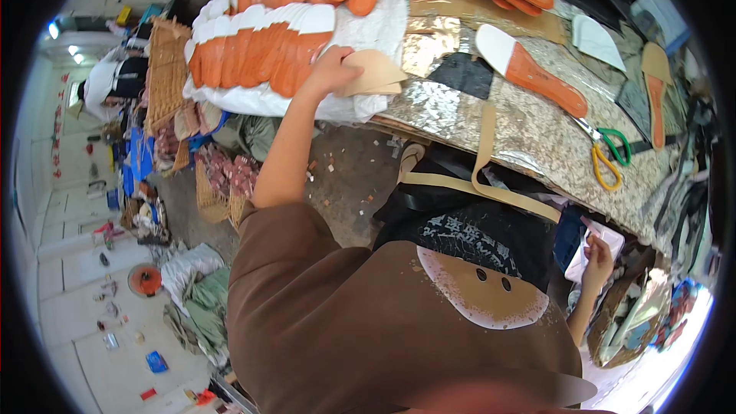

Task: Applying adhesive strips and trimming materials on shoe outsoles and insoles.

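My left hand is closed on a few thin beige half-oval pieces, at the table's near left edge. Just left of it, rows of orange shoe-shaped forms with white toe ends lie overlapping on white sheeting. Low on the right, below the table edge, my right hand has its fingers bent together beside a pale pink rectangular thing. A thin pinkish bit shows at the fingertips, too small to name. On the table lies one orange form with a white toe.
Scissors with green and yellow handles lie near the table's front edge. A beige strap hangs over that edge. White cut pieces and dark scraps lie to the right. At far left, a person bends beside a woven basket.
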Demonstrator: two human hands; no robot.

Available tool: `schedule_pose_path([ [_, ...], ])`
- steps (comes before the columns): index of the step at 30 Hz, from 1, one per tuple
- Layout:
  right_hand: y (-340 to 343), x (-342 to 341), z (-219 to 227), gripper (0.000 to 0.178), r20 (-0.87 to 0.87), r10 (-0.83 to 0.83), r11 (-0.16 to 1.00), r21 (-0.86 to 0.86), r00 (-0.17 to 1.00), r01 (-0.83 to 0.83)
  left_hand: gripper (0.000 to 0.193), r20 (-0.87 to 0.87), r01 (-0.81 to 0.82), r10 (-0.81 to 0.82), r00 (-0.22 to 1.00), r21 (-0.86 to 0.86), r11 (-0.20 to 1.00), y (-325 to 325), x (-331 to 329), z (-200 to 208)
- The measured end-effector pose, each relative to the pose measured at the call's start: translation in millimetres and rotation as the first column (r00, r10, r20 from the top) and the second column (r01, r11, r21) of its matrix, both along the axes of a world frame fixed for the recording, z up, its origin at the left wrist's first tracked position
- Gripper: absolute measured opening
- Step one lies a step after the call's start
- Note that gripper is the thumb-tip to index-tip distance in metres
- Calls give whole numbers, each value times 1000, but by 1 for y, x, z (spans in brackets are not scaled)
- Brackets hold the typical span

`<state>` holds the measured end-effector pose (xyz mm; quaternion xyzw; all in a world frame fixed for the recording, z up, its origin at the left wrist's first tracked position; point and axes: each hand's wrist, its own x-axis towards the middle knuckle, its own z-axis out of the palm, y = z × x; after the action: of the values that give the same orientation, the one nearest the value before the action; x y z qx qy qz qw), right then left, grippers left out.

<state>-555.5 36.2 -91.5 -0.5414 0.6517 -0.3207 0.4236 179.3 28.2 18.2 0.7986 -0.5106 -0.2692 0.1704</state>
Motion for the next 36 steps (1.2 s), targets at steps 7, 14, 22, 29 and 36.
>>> schedule_pose_path([
  [7,101,-85,-155,15,-472,132,987,-23,872,-161,56,-65,-65,66,996,17,998,-6,-6,-4],
  [14,144,-95,-179,25,-325,-65,825,514,943,234,29,-225,-148,141,964,-11,989,12,-16,8],
  [22,138,-86,-253,25,-165,-46,836,534,985,129,49,-429,-241,141,892,-190,952,-1,-46,47],
  [29,96,-25,-236,23,-197,48,893,448,979,46,49,-456,-43,-159,876,-401,915,-64,-139,123],
  [36,95,-20,-271,34,-314,78,940,339,946,35,39,-614,79,-418,669,-500,862,-226,-270,91],
])
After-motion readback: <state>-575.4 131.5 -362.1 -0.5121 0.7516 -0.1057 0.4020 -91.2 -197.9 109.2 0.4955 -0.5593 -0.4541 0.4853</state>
